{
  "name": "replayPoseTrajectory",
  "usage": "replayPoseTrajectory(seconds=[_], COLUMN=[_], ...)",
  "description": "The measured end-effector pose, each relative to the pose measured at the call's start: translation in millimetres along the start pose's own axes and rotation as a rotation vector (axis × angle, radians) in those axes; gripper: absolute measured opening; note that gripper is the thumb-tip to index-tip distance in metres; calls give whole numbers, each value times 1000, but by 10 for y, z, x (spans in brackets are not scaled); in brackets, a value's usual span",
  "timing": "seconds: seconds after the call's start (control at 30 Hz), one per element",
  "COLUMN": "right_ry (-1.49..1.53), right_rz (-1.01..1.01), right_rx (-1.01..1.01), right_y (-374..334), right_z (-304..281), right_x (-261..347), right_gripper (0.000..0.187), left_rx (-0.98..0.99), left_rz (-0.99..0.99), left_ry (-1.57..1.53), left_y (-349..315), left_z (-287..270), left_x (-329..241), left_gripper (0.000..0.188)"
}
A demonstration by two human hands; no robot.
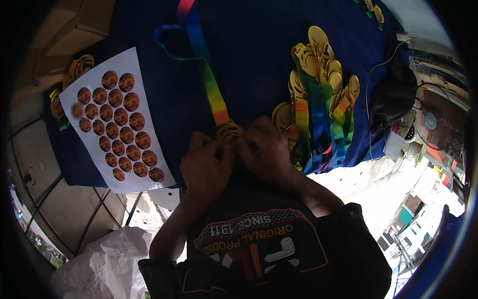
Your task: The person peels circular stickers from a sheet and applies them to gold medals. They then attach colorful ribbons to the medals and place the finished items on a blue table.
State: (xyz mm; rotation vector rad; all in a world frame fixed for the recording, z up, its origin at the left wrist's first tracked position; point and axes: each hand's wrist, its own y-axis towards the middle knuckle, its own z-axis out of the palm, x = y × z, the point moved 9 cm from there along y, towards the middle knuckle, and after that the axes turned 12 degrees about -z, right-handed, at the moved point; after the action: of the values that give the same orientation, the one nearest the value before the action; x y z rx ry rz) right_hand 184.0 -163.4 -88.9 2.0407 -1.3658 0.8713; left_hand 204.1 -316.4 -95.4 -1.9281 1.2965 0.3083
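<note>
At the near edge of the blue-covered table, a gold medal [229, 131] lies between my two hands, partly hidden by the fingers. Its rainbow-coloured ribbon [214, 97] stretches away over the cloth and loops at the far end. My left hand [206, 162] is closed, with thumb and fingertips pressed at the medal's near left side. From the other side my right hand [266, 152] grips it too, fingers bent inward. Whether a small sticker is under the fingertips cannot be made out. To the left lies a white sheet [130, 62] of round red-and-black stickers [121, 117].
A heap of gold medals [308, 62] with rainbow ribbons [323, 119] lies right of my hands. More medals [82, 65] sit beyond the sheet, by cardboard boxes [79, 32]. A black cloth or bag [393, 97] and a cable [368, 99] are at the right edge.
</note>
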Motion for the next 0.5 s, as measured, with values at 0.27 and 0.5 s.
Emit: replayPoseTrajectory(seconds=[0.27, 0.5], right_ry=[-20, -23], right_rz=[9, -2], right_rx=[10, 16], right_y=[5, 22], right_z=[9, 7], right_x=[4, 12], right_gripper=[14, 16], left_rx=[-5, -8], left_rz=[7, 27], left_ry=[-5, 1], left_y=[-1, 2], left_z=[5, 6], left_x=[9, 3], left_gripper=[30, 29])
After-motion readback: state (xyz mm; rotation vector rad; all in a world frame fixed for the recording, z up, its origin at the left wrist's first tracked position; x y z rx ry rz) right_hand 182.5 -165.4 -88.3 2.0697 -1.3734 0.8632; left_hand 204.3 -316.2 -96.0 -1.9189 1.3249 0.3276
